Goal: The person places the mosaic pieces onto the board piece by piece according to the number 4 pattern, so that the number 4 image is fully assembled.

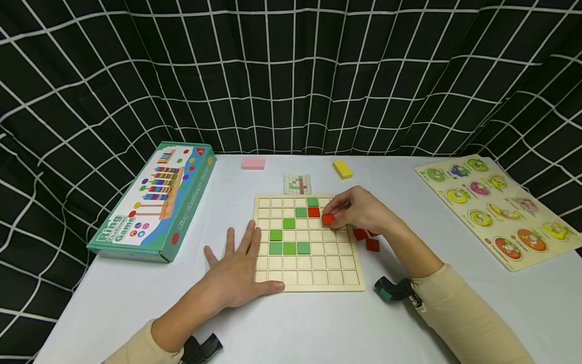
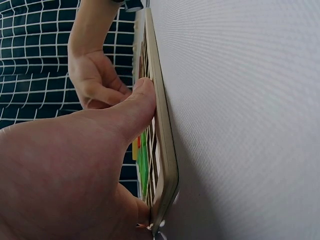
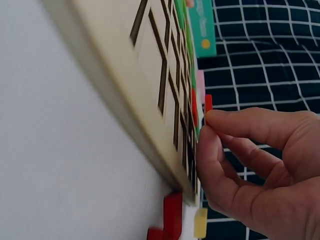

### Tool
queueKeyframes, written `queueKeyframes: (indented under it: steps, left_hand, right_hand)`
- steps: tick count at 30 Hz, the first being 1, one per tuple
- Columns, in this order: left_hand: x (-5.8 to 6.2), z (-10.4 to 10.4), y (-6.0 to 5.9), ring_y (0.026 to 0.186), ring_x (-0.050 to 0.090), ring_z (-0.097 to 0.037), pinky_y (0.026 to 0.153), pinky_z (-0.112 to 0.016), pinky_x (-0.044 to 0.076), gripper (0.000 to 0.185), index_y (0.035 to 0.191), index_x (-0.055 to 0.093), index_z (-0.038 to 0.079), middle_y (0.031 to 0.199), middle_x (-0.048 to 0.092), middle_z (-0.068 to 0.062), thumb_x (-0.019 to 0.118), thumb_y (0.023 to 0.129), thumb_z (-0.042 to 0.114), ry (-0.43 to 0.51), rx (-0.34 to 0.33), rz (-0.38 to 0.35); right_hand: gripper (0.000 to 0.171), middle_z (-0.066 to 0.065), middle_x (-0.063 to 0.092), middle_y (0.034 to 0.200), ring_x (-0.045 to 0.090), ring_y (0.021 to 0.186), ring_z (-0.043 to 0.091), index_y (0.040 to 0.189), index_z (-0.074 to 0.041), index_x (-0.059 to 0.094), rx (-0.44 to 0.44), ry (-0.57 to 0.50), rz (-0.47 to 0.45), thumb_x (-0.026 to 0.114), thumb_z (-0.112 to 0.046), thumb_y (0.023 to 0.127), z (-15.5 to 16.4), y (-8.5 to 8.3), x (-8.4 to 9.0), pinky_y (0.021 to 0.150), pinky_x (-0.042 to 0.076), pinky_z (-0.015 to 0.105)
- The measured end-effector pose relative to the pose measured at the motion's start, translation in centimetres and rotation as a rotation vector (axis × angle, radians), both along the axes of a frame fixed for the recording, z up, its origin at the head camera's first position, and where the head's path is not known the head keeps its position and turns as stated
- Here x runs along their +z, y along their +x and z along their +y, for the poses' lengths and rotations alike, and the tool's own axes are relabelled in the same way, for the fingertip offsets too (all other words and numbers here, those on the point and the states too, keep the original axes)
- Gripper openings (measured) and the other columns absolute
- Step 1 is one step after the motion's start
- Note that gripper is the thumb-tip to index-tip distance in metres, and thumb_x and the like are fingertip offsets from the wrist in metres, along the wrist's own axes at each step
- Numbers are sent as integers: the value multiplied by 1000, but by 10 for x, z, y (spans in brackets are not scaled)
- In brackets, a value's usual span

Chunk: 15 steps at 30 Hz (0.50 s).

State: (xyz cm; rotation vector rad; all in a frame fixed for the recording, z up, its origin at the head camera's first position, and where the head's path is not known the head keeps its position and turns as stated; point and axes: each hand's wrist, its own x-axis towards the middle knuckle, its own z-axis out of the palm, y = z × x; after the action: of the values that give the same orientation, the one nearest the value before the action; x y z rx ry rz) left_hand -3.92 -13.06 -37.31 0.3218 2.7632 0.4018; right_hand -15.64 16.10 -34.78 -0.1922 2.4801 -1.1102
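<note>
Fingers of right hand (image 1: 364, 212) pinch red tile (image 1: 328, 219); left hand (image 1: 236, 268) lies spread on board (image 1: 309, 283).

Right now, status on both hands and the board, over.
Left hand flat, steadying the grid board. Right hand pinches a red tile over the board, beside a placed red tile. Nothing blocking; spare red tiles lie right of the board.

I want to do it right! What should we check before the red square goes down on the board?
1. Red tile pinched in the right hand: ok.
2. Left hand flat, steadying the board: ok.
3. Cell under the tile free: cannot tell, fingers hide it.
4. Pattern card in view: ok, too small to read.
5. Spare red tiles beside the board: ok.
</note>
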Motion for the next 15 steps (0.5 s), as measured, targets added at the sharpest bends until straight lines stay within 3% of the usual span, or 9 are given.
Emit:
queueKeyframes:
  steps: [15]
  left_hand:
    - [0, 0, 0, 157, 5, -56, 100, -94, 7, 128, 167, 13, 6, 177, 1, -11, 69, 80, 80, 3, 0, 4]
  right_hand:
    - [27, 9, 69, 99, 60, 93, 23, 104, -8, 80, 38, 48, -13, 83, 3, 80, -25, -2, 3, 77, 52, 28]
